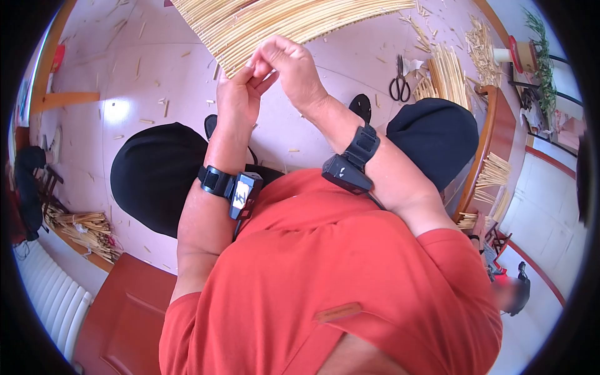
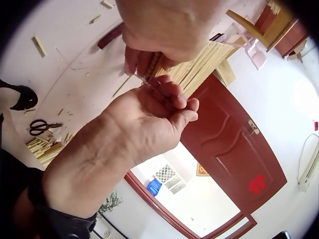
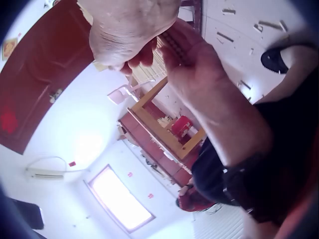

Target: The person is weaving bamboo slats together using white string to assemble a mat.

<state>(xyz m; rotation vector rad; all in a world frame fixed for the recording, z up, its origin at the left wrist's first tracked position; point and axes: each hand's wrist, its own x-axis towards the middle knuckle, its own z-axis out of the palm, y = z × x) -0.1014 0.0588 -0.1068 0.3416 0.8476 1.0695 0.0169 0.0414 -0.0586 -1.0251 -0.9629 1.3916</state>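
Note:
A mat of thin pale sticks [image 1: 281,22] lies across the top of the head view, its near corner at the hands. My left hand [image 1: 239,97] grips that corner, thumb up against the edge. My right hand [image 1: 297,72] is close beside it, fingers bent and pinching what looks like a thin thread. In the left wrist view, my right hand [image 2: 149,119] has curled fingers at the mat's edge [image 2: 199,67], near my left hand [image 2: 162,27]. The right wrist view shows my left hand [image 3: 197,62] on the bound edge, partly behind my right hand [image 3: 132,30].
Black-handled scissors [image 1: 400,80] lie on the floor at right, beside a bundle of sticks [image 1: 449,75]. Another bundle [image 1: 84,231] is at lower left. Stick scraps litter the floor [image 1: 150,75]. A wooden bench edge [image 1: 484,144] stands at right, near a spool [image 1: 522,53].

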